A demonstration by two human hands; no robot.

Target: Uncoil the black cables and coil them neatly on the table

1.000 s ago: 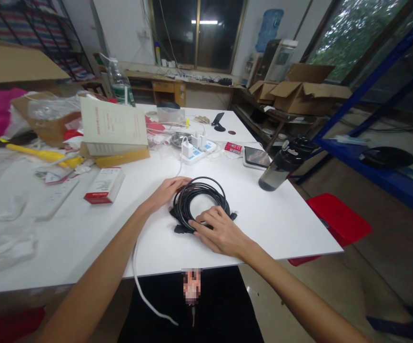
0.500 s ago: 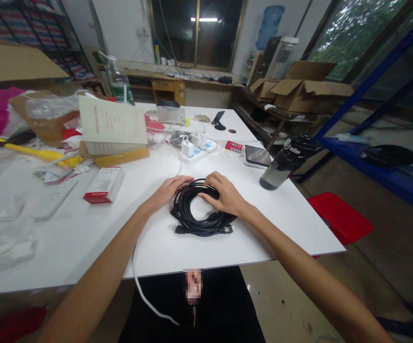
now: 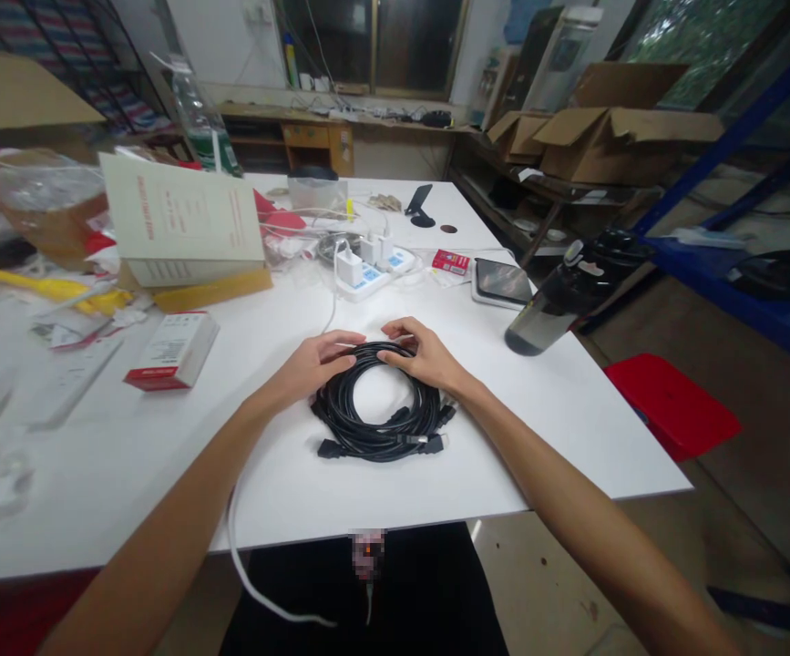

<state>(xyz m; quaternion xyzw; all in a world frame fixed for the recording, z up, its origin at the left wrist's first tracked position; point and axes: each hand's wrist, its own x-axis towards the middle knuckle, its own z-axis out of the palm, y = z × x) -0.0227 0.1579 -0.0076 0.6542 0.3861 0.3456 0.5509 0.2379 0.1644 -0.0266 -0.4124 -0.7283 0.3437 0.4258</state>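
A coil of black cable lies on the white table in front of me, wound into a ring with black plugs showing at its near side and right. My left hand is closed loosely over the coil's upper left, thumb on the loops and fingers along the far outer edge. At the upper right, my right hand curves around the same ring. Its thumb rests over the loops and its fingers are bent on the far side. A white table top shows through the ring's middle.
Beyond the coil sits a white power strip with plugged-in chargers. A dark bottle and a phone are at right. To the left are a red-and-white box and a booklet. A white cord hangs over the near edge.
The coil looks rounder and more open, with its plugs spread differently. Both hands have shifted slightly along its far rim, the right thumb less deep inside the ring. The view has tilted down.
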